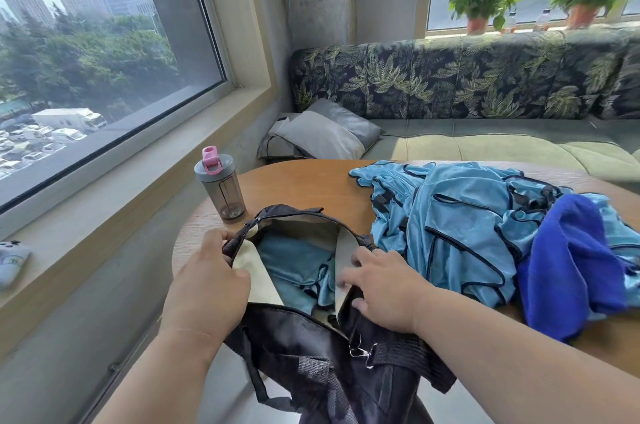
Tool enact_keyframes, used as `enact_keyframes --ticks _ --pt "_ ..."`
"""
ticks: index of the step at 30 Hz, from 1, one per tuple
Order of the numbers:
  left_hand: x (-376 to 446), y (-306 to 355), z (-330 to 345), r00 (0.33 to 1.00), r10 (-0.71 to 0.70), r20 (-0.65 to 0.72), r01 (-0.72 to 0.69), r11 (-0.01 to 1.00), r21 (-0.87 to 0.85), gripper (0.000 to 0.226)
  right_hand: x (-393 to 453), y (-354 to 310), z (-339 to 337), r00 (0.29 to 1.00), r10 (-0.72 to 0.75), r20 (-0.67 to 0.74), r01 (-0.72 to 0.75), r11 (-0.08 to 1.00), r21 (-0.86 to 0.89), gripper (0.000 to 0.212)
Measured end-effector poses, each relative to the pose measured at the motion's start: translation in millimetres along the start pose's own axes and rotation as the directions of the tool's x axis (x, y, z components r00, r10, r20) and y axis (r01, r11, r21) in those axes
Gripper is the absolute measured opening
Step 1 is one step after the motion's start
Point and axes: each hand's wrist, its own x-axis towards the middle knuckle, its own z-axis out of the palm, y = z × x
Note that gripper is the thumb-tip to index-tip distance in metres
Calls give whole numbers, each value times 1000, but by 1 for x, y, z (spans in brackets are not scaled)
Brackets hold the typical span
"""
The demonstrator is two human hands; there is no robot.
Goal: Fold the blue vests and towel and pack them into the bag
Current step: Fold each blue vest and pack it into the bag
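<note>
Bag, black with pale lining, at near edge of round wooden table, mouth held open; one light-blue vest already inside. Heap of unfolded light-blue vests just right of bag, dark-blue towel draped over its right side. Grey bottle with pink cap upright behind bag. Left hand: grip curled round left rim. Right hand: grip pinching right rim, thumb outside.
</note>
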Motion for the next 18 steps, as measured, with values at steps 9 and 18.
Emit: enact_keyframes --ticks 9,18 --pt "11 -9 10 997 34 -64 -35 999 -12 45 5 8 1 989 -33 -145 67 970 232 12" --pt "33 53 46 854 365 371 -500 775 387 51 -17 31 -19 843 142 -519 217 793 570 12"
